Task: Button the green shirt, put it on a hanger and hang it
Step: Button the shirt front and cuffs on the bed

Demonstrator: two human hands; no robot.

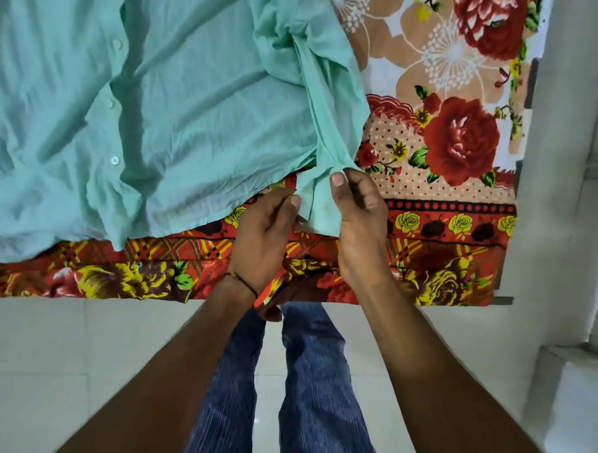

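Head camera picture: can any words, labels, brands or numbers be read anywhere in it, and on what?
None can be read anywhere.
The green shirt: plain cloth and plain buttons, no tag in view.
The bedsheet: only flowers and dots, no letters.
The jeans: no tag in view.
The left hand and right hand, pinching the shirt's sleeve end: nothing written on them.

Both forearms, the left forearm (182,358) and the right forearm (438,369), are bare along all their visible length; well back from the fingers of the left hand (266,235), at the wrist, sits a thin twisted thread bracelet of red, orange and dark strands (245,283); the right hand (359,225) shows a short, trimmed thumbnail beside its fingers. Far behind the fingers of both hands, the legs wear blue denim trousers with fine vertical ribbing and paler faded streaks (304,380).
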